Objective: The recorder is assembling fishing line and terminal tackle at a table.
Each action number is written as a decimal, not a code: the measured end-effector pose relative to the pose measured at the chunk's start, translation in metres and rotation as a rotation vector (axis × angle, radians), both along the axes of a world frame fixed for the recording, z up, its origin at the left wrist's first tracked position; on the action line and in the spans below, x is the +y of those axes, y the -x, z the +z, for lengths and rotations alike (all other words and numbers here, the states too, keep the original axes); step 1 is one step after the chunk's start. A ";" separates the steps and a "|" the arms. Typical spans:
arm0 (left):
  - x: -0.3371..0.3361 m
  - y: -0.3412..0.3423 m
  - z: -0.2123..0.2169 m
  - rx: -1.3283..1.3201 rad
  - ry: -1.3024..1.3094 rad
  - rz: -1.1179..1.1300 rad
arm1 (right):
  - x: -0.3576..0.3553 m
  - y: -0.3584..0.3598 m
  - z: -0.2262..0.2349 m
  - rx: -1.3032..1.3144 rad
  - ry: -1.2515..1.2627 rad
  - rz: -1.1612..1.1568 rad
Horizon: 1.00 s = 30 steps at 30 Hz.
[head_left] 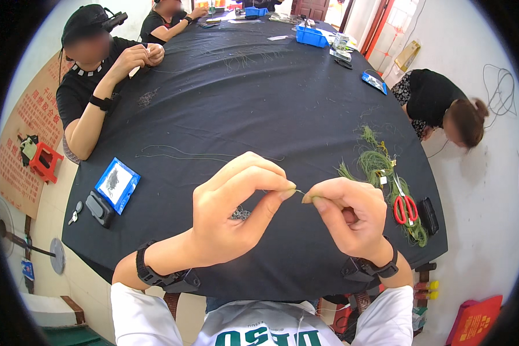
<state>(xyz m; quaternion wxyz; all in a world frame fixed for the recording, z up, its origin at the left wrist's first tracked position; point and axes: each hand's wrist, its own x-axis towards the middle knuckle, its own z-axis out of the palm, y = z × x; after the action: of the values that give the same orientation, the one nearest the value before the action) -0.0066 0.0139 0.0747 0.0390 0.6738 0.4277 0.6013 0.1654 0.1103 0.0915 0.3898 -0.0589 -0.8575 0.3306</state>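
Note:
Above the black cloth, my left hand point(230, 207) is closed in a pinch, thumb against forefinger. Facing it, my right hand point(352, 216) pinches in the same way, its other fingers curled in. A short stretch of thin line point(300, 192) shows across the small gap between the two sets of fingertips. Whether something tiny is tied to it, I cannot make out. Behind my left thumb, partly hidden, lies a heap of small dark metal pieces point(240, 214). A long thin green strand point(181, 154) stretches over the cloth beyond my left hand.
Right of my right hand lie green line bundles point(378, 164), red-handled scissors point(405, 209) and a black case point(428, 216). At left are a blue-edged packet point(117, 185) and a dark box point(100, 209). A co-worker point(92, 69) sits far left; another person point(444, 109) bends over at right.

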 end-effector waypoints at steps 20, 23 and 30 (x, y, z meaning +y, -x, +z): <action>0.019 0.123 -0.026 -0.440 0.484 0.261 | 0.091 0.019 -0.041 -0.429 0.554 -0.083; 0.008 0.186 -0.038 -0.404 0.564 0.434 | 0.119 0.035 -0.055 -0.452 0.529 -0.075; -0.012 0.276 -0.080 -0.396 0.697 0.721 | 0.163 0.104 -0.105 -0.543 0.350 -0.181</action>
<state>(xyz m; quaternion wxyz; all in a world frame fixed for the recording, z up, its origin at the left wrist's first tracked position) -0.2830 0.0020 -0.0056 0.1315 0.3051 0.7906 0.5144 0.0619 0.2737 -0.0132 0.1589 -0.2869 -0.8515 0.4092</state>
